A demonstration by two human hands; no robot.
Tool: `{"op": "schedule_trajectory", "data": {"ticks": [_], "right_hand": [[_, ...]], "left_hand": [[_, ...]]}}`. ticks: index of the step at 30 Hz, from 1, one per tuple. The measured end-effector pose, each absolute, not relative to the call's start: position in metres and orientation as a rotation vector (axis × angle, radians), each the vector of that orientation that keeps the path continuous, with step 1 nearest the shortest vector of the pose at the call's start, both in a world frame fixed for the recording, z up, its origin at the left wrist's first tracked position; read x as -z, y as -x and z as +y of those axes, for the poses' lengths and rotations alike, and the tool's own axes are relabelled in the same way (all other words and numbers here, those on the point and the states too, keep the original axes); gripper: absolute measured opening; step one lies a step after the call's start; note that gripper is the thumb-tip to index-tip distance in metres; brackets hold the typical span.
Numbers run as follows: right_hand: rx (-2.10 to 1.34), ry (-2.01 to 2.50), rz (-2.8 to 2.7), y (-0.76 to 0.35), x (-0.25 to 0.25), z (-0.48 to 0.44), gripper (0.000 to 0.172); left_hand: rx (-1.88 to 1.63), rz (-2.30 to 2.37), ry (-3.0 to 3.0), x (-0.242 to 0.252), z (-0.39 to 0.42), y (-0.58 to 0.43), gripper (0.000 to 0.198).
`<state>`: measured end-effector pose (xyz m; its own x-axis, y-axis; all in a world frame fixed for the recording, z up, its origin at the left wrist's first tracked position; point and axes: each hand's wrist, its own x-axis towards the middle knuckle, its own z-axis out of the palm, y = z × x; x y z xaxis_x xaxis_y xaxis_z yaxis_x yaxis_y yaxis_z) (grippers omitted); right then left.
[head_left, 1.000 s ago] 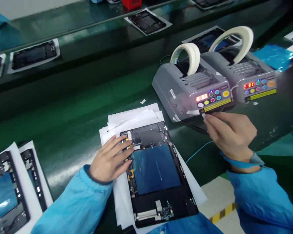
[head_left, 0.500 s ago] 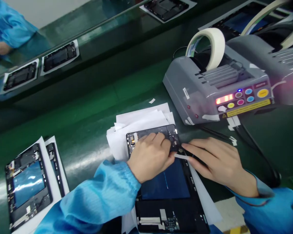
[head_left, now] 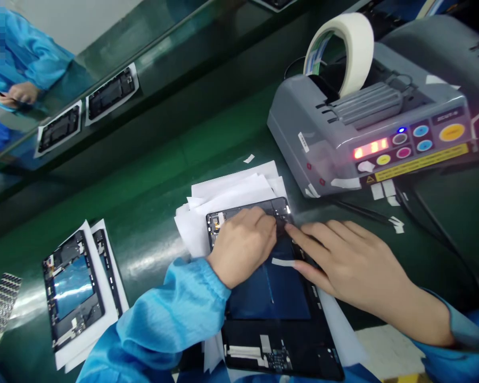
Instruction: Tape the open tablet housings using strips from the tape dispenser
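Note:
An opened tablet (head_left: 263, 340) lies on a stack of white paper sheets (head_left: 235, 183), its inside facing up, with a large dark-blue battery (head_left: 259, 298) in the middle. My left hand (head_left: 245, 247) rests over the tablet's upper part with curled fingers; the fingertips, and anything in them, are hidden. From the right, my right hand (head_left: 351, 255) reaches in, its index fingertip at the tablet's upper right corner area. A short white strip of tape (head_left: 282, 262) is held at the tip of that hand's thumb, above the battery.
A grey tape dispenser (head_left: 367, 117) with a tape roll (head_left: 357, 53) stands at the right, cables before it. More opened tablets (head_left: 74, 287) lie on paper at the left. Beyond, a raised ledge carries tablets (head_left: 112, 93); a co-worker's hands (head_left: 24, 94) are at the far left.
My right thumb has moved left and down with the tape strip, away from my left fingers. My right index finger has shifted left and up on the tablet. The view has turned slightly.

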<state>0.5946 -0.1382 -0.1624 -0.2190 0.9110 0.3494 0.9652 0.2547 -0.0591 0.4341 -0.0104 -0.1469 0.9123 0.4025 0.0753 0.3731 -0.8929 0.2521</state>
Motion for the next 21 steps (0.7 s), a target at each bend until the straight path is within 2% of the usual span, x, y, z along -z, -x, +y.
{"op": "schedule_trajectory", "data": {"ticks": [4, 10, 12, 17, 21], "right_hand": [[0.041, 1.694, -2.144, -0.597, 0.171, -0.143, 0.040], [-0.244, 1.645, -2.113, -0.606, 0.181, -0.144, 0.040], [-0.179, 1.628, -2.119, -0.607, 0.179, -0.141, 0.039], [0.230, 1.750, -2.171, -0.602, 0.170, -0.135, 0.046], [0.256, 1.780, -2.191, -0.597, 0.168, -0.136, 0.044]], "left_hand": [[-0.274, 0.740, -2.595, 0.147, 0.000, -0.433, 0.013], [-0.294, 0.703, -2.514, 0.145, 0.005, -0.437, 0.012], [-0.295, 0.684, -2.524, 0.146, 0.004, -0.438, 0.012], [-0.307, 0.674, -2.523, 0.147, 0.002, -0.437, 0.012], [-0.301, 0.689, -2.507, 0.147, 0.002, -0.437, 0.013]]}}
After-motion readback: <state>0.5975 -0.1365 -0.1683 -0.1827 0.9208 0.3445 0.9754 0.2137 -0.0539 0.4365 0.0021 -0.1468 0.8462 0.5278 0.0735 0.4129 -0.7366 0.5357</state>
